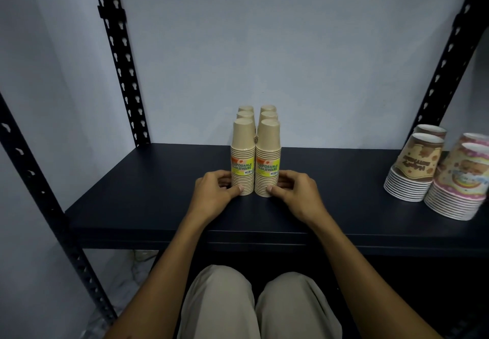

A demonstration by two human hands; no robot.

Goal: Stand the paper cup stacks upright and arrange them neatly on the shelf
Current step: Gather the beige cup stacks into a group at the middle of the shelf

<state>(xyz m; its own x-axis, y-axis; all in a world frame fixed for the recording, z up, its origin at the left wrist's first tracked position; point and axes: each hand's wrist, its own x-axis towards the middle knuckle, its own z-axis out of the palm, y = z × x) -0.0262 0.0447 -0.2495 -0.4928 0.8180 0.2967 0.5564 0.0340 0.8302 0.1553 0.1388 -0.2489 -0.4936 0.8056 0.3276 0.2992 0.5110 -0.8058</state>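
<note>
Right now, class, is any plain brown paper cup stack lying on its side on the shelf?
No, all six brown cup stacks stand upright in two rows on the shelf.

Both arms are reaching forward, left hand [213, 191] and right hand [295, 192] curling inward with thumbs pointing at each other.

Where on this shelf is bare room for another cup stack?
Bare shelf between the left upright and the kraft stacks; another patch between those and the printed stacks. Crowded at centre, where left hand and right hand grip the stacks.
</note>
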